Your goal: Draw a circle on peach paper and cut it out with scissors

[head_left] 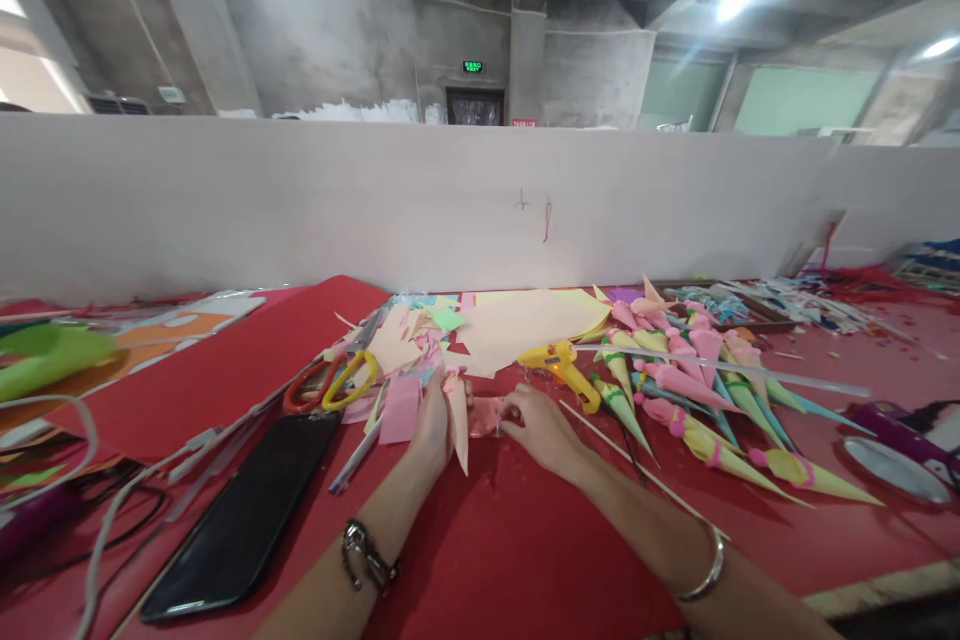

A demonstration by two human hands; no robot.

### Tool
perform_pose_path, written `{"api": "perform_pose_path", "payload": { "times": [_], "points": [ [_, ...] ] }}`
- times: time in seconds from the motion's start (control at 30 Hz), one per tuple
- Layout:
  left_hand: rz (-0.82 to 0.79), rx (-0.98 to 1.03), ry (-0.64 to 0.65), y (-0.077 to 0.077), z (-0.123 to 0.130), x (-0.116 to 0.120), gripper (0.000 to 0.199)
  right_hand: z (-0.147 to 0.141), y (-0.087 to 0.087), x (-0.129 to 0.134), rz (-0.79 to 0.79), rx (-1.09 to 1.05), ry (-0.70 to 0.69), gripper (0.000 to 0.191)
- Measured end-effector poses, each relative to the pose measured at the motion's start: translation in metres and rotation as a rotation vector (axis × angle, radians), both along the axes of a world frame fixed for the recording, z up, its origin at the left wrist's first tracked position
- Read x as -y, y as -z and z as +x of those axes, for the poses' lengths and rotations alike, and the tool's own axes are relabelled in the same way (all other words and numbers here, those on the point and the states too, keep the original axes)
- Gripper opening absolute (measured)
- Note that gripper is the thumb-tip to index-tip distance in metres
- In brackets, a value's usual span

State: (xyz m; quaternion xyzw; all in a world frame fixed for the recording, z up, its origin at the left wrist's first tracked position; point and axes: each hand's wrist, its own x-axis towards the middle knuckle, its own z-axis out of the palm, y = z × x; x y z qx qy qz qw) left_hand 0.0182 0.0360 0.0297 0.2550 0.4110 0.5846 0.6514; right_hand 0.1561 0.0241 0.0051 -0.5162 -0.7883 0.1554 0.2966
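Note:
My left hand (433, 425) is closed around a peach paper cone (457, 425), its tip pointing down toward me and a bit of pink at its top. My right hand (541, 428) has its fingers bent together at the edge of a small, shiny pinkish piece (486, 416) lying between the hands. What is in those fingertips is too small to make out. Just beyond my right hand lies a yellow glue gun (564, 368). A pink paper sheet (401, 408) is beside my left hand.
Several paper cone figures (697, 375) are heaped at the right, near a thin wooden stick (645, 470). On the left are a black phone (244, 515), scissors with yellow handles (351, 380), white cables (112, 510) and a large red sheet (247, 370). A white partition (375, 205) stands behind.

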Motion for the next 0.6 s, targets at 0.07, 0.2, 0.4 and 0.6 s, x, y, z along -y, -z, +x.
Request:
{"api": "perform_pose_path", "payload": {
  "times": [0.07, 0.2, 0.4, 0.6],
  "points": [
    [0.006, -0.010, -0.013, 0.000, 0.000, 0.000, 0.021, 0.000, 0.001, -0.001, 0.002, -0.012, -0.006, 0.010],
    [0.009, -0.019, -0.017, 0.000, 0.000, 0.000, 0.023, -0.001, 0.001, -0.001, 0.008, -0.062, -0.014, 0.010],
    [0.003, -0.037, 0.013, -0.002, 0.000, 0.002, 0.026, -0.003, -0.005, 0.002, -0.043, -0.319, -0.058, 0.011],
    [0.007, -0.021, -0.007, -0.001, 0.000, 0.001, 0.019, -0.005, -0.011, 0.003, -0.315, -0.791, -0.144, 0.002]
  ]
}}
